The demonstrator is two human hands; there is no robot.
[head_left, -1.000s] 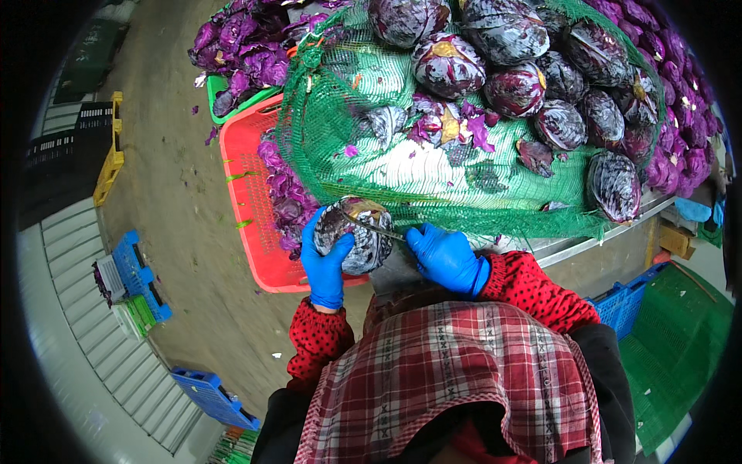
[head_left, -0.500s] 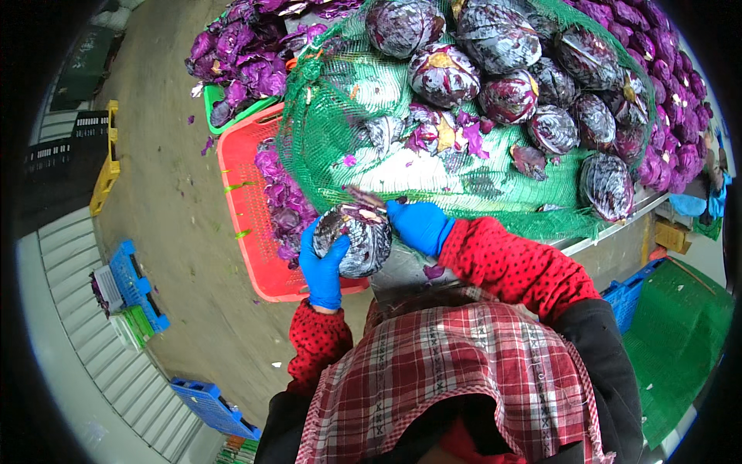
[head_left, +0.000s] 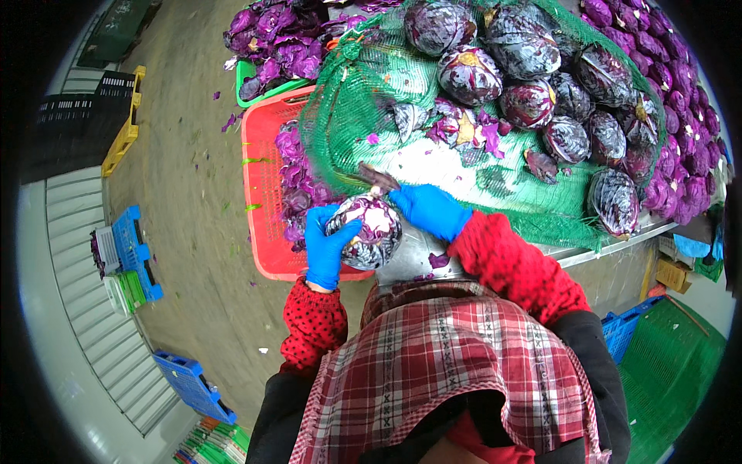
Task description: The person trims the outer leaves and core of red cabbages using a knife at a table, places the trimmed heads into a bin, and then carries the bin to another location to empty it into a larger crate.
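In front of my body, my left hand [head_left: 326, 240], in a blue glove, is wrapped round the left side of a red cabbage [head_left: 374, 246]. The cabbage's top shows a pale, cut patch with purple and white leaf around it. My right hand [head_left: 430, 210], also blue-gloved, is closed just above and to the right of the cabbage. From its fingers a dark, narrow, blade-like thing [head_left: 377, 176] reaches left over the cabbage's top; blur hides its exact kind. Beyond my hands lies a green mesh net [head_left: 533, 203] bearing several whole red cabbages [head_left: 528, 104] and loose leaves.
A red plastic basket [head_left: 259, 197] with purple leaves stands left of the metal table [head_left: 413, 259]. Behind it, a green crate [head_left: 251, 91] overflows with leaves. Bright purple cabbages [head_left: 680, 147] are piled at the far right. Blue pallets [head_left: 137, 251] stand on the left floor.
The cabbage has been turned, so its pale cut top now faces up. My right hand and the dark narrow thing have moved over that top. The whole view has shifted slightly.
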